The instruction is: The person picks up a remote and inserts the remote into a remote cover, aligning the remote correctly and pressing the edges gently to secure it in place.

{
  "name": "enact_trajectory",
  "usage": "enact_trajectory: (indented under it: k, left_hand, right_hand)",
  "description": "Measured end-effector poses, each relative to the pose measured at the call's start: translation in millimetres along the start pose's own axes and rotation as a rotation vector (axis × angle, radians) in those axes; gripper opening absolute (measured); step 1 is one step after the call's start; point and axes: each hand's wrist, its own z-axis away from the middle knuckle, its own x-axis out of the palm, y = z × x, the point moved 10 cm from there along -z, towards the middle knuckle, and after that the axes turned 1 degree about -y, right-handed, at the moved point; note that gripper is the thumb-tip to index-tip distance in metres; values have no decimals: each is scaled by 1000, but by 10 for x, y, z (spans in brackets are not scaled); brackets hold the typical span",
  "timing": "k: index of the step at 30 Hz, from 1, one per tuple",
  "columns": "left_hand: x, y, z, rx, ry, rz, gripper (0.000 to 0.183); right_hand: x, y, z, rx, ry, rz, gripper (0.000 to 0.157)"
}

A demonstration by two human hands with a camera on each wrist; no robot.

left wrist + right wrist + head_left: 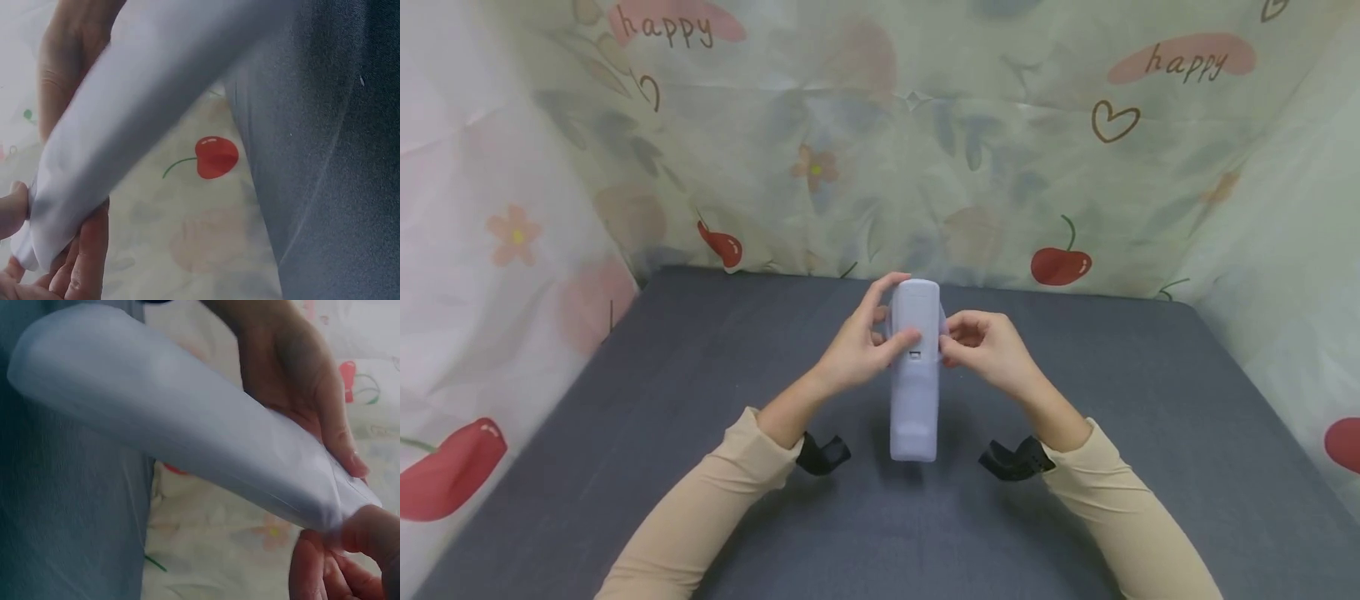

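Observation:
Between both hands is a long, narrow, pale lavender plastic device (914, 408), upright above the table, with a small port (915, 356) on its near face. Its exact kind is unclear. The left hand (859, 343) grips the upper part, thumb on the near face by the port and index finger at the top end. At the right side, the right hand (992, 346) pinches a rounded edge that sticks out. The device's smooth body crosses the left wrist view (131, 106) and the right wrist view (162, 394) diagonally. Its far side is hidden in the head view.
A dark grey cloth-covered table (700, 350) lies below the hands. Patterned curtains (917, 183) with cherries and flowers stand behind and on both sides. A black strap (823, 456) hangs at the left wrist, another black strap (1017, 460) at the right.

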Motion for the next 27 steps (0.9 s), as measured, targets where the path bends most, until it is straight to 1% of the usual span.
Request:
enact_trajectory:
  k: [2, 5, 8, 10, 13, 16, 24, 27]
  left_hand:
    - [23, 6, 10, 9, -9, -2, 64]
    - [38, 0, 20, 16, -12, -2, 64]
    - [43, 4, 18, 23, -17, -3, 64]
    - [47, 10, 14, 23, -23, -7, 64]
    - [76, 36, 15, 30, -52, -19, 64]
    - [101, 49, 19, 33, -71, -28, 64]
    - [125, 50, 21, 19, -98, -17, 64]
    - [134, 57, 26, 16, -108, -17, 64]
  right_hand:
    - [-4, -26, -5, -8, 6, 74, 21]
    - [-21, -90, 6, -35, 25, 181, 35]
    - [-45, -196, 33, -111, 79, 305, 46]
    - [-64, -274, 61, -176, 129, 371, 47]
    - [-91, -363, 94, -256, 203, 439, 43]
    - [-107, -412, 108, -308, 250, 469, 34]
    - [-107, -505, 128, -401, 317, 571, 11]
    - [-140, -515, 126, -407, 352, 554, 8]
